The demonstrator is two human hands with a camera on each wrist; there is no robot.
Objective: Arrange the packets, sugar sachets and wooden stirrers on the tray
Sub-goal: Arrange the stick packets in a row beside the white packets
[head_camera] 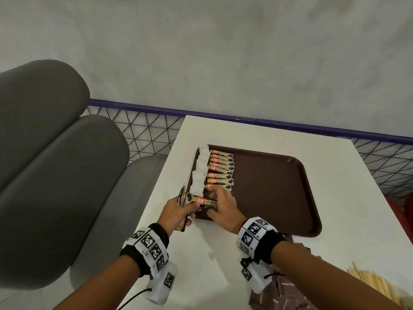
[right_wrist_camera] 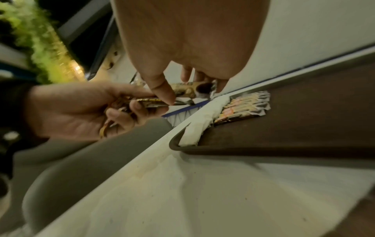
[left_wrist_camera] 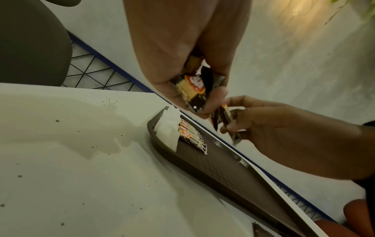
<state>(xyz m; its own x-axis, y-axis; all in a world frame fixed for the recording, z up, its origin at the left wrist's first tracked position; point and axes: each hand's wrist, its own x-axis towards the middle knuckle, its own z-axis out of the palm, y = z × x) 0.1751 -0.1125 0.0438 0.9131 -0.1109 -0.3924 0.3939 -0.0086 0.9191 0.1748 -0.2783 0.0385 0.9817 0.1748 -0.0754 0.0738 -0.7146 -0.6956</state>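
Observation:
A brown tray (head_camera: 268, 189) lies on the white table. Along its left edge runs a column of white sachets (head_camera: 200, 171), with a column of gold-and-black coffee packets (head_camera: 220, 168) beside it. Over the tray's near left corner my left hand (head_camera: 190, 211) grips a bundle of coffee packets (left_wrist_camera: 190, 86). My right hand (head_camera: 214, 202) pinches one packet (right_wrist_camera: 192, 89) of that bundle between thumb and fingers. The wrist views show the same sachets (left_wrist_camera: 168, 129) and the packet row (right_wrist_camera: 243, 105) on the tray (right_wrist_camera: 284, 128).
Wooden stirrers (head_camera: 375, 285) lie at the table's near right corner. Brown sachets (head_camera: 281, 294) sit under my right forearm. A grey padded seat (head_camera: 55, 175) stands left of the table, and a wire fence with a blue rail (head_camera: 312, 128) runs behind it.

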